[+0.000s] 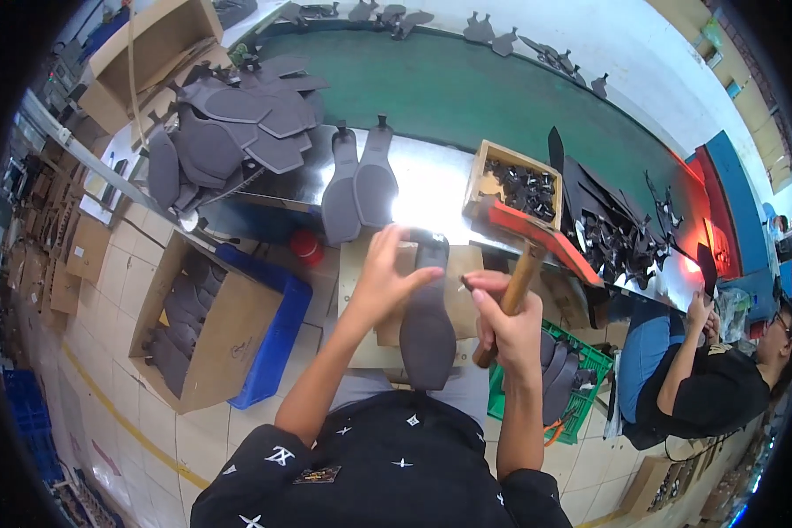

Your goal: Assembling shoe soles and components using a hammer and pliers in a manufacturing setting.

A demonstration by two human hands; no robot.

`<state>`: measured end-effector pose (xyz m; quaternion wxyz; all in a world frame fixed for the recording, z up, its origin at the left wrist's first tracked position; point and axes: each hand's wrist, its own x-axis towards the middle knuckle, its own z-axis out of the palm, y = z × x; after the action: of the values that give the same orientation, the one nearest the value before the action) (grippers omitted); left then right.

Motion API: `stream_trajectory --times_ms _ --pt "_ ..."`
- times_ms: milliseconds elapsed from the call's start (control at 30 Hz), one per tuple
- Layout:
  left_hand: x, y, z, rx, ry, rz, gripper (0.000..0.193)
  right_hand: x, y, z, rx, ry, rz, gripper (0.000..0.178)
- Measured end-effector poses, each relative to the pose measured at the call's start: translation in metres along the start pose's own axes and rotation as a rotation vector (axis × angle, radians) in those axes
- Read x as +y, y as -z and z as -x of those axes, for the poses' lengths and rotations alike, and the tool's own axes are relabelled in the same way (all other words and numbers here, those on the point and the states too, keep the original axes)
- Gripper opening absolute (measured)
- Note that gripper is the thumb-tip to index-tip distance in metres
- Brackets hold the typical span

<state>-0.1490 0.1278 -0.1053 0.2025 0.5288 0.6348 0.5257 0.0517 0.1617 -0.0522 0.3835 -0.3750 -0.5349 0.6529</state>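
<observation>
A long grey shoe-tongue-shaped piece (428,330) lies lengthwise on a small wooden block (462,295) in front of me. My left hand (385,275) rests its fingers on the upper end of this piece. My right hand (504,319) grips the wooden handle of a hammer (509,231), whose head is raised above the block, and pinches something small between thumb and finger. Two more grey pieces (358,185) lie side by side on the shiny metal bench (431,180) beyond.
A wooden box of small dark parts (521,189) stands on the bench. Cardboard box (204,319) and blue crate (277,326) with grey pieces at left; green crate (581,387) at right. Stacked grey panels (233,132) at back left. Another person (704,378) sits at right.
</observation>
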Motion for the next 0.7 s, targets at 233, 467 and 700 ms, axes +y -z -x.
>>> stream_trajectory --times_ms 233,467,700 --pt "-0.029 -0.008 -0.012 -0.124 -0.225 -0.13 0.029 0.031 -0.006 -0.047 -0.072 0.34 0.333 0.016" --pt "-0.028 -0.002 0.011 -0.085 -0.226 -0.015 0.028 0.043 -0.013 -0.044 -0.186 0.388 0.499 0.02" --pt "-0.038 -0.005 0.017 -0.038 -0.284 -0.036 0.024 0.039 -0.011 -0.037 -0.215 0.512 0.668 0.029"
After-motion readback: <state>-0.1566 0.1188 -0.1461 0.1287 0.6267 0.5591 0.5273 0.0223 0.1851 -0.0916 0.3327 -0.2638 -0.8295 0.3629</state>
